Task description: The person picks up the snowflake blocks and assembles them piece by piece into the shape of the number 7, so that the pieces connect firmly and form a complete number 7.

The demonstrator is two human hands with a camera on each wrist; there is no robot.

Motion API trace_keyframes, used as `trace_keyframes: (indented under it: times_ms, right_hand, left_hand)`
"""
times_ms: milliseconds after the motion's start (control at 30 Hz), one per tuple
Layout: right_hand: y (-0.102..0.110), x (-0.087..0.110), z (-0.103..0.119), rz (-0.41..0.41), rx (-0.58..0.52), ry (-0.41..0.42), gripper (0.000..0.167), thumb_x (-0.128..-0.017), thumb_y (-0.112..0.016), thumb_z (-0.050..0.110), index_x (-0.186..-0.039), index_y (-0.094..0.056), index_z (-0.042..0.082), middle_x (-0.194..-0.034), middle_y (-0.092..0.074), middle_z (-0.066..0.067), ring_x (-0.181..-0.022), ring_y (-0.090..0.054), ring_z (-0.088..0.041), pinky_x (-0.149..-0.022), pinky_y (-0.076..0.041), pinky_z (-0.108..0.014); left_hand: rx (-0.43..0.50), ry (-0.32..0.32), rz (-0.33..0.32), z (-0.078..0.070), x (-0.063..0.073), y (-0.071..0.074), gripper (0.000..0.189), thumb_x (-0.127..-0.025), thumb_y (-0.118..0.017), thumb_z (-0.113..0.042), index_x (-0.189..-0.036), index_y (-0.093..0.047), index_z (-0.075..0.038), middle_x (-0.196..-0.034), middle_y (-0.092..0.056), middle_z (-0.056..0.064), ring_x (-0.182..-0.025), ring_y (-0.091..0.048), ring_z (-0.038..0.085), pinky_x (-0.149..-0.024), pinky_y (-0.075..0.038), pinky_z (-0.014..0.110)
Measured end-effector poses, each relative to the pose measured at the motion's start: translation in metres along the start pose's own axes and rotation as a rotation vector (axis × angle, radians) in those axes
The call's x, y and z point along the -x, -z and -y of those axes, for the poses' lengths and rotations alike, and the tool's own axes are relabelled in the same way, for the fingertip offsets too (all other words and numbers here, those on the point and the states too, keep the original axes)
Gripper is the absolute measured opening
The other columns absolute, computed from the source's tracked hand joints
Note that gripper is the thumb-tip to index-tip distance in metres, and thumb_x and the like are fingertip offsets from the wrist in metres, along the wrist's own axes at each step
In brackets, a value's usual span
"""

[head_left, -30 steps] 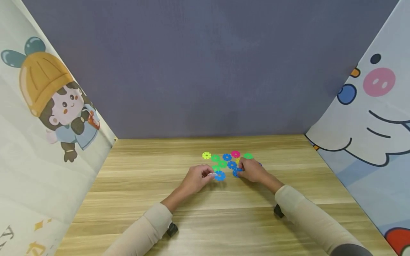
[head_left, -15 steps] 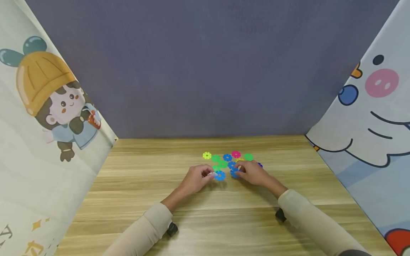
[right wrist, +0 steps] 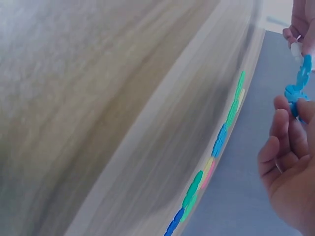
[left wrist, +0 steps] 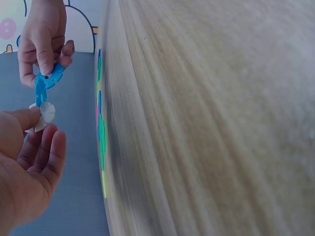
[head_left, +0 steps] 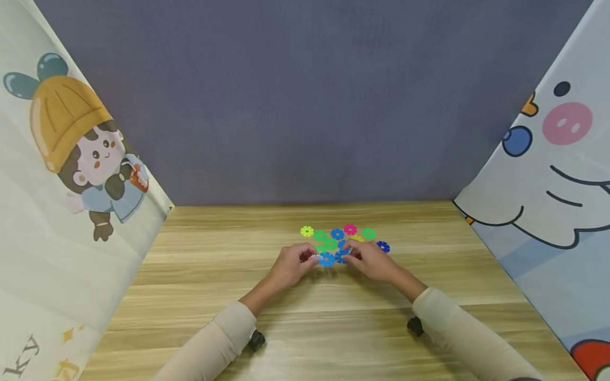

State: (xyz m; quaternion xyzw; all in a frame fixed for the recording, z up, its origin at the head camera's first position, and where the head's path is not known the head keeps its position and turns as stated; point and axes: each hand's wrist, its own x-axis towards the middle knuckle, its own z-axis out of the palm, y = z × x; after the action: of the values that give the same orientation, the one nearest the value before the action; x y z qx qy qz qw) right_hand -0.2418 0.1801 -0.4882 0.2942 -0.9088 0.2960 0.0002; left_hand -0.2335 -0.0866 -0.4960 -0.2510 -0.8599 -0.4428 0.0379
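In the head view my left hand pinches a white notched plastic disc between thumb and fingers. A light blue notched disc is joined to the white one and sticks out to the right. My right hand pinches a second blue notched disc by its edge. In both wrist views the two blue discs meet edge to edge, at an angle to each other; whether their slots are engaged I cannot tell. All three are held above the table. Fingertips hide part of the white disc and the second blue one.
Loose notched discs lie flat on the wooden table just beyond the hands: yellow-green, several green, blue, pink, yellow and dark blue. A grey panel stands behind, with printed cloths on both sides.
My right hand has moved left with its blue disc, bringing it up against the light blue disc. The dark blue disc on the right is uncovered. My left hand has stayed nearly still.
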Motion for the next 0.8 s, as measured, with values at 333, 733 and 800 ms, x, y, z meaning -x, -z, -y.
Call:
trace_keyframes:
  times_ms: [333,733,800]
  right_hand:
    - [-0.0014,0.0014,0.0038,-0.018,0.001,0.072,0.012,-0.1,-0.067,0.02,-0.11,-0.066,0.014,-0.073,-0.072,-0.004,-0.057,-0.053,0.003,-0.057,-0.049,-0.02]
    - [-0.0051,0.0048,0.0037,-0.082,0.03,0.125,0.006,-0.098,-0.069,0.016,-0.103,-0.068,0.015,-0.064,-0.053,0.011,-0.054,-0.039,0.005,-0.051,-0.039,-0.018]
    - [-0.0073,0.0051,0.0019,-0.113,0.03,0.146,0.005,-0.097,-0.07,0.013,-0.102,-0.069,0.014,-0.064,-0.053,0.011,-0.054,-0.038,0.006,-0.05,-0.038,-0.017]
  left_hand:
    - [-0.017,0.011,0.004,-0.0022,-0.0005,0.0,0.005,-0.094,-0.074,-0.02,-0.093,-0.074,-0.015,-0.082,-0.074,-0.005,-0.074,-0.063,0.004,-0.07,-0.053,0.02]
    - [-0.051,-0.031,-0.019,-0.0049,-0.006,-0.0049,0.006,-0.091,-0.078,-0.02,-0.088,-0.078,-0.014,-0.08,-0.074,-0.004,-0.068,-0.058,0.0,-0.063,-0.051,0.017]
    - [-0.045,-0.019,-0.036,-0.0059,-0.0055,-0.0063,0.006,-0.09,-0.078,-0.02,-0.088,-0.079,-0.013,-0.082,-0.076,-0.003,-0.069,-0.061,0.001,-0.064,-0.052,0.017]
